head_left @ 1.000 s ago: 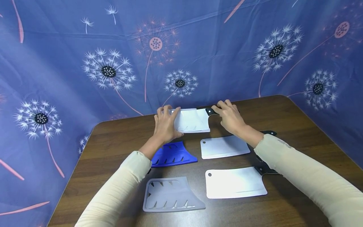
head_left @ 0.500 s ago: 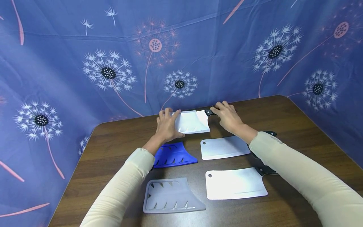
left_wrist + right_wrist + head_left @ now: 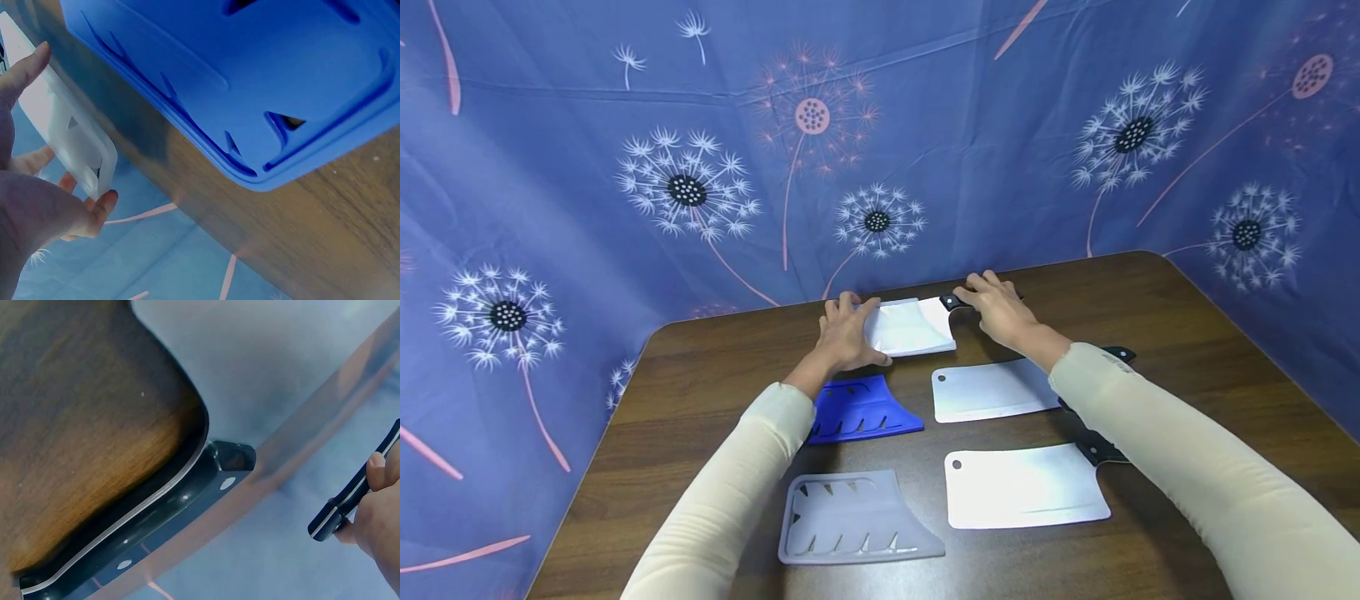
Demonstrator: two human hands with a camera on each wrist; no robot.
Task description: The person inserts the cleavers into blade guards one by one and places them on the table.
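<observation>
In the head view, a cleaver (image 3: 935, 315) is at the far edge of the table, most of its blade inside a translucent white blade guard (image 3: 895, 327). My left hand (image 3: 847, 333) grips the guard by its left end, thumb at the near edge and fingers at the far edge. The left wrist view shows the slotted guard (image 3: 75, 134) between thumb and fingers. My right hand (image 3: 1002, 313) holds the cleaver's black riveted handle (image 3: 353, 494). Below my left wrist lies a blue blade guard (image 3: 865, 408), partly hidden by the sleeve.
Two more cleavers lie on the wooden table (image 3: 715, 375): one mid-table (image 3: 988, 390) and one nearer me (image 3: 1022, 487), their handles partly under my right sleeve. A grey translucent guard (image 3: 857, 517) lies at front centre. A blue dandelion-print cloth (image 3: 962, 150) hangs behind the table.
Both hands have come slightly nearer me with the guarded cleaver. The guard's curved edge now shows plainly across the blade. The other cleavers and guards have stayed put.
</observation>
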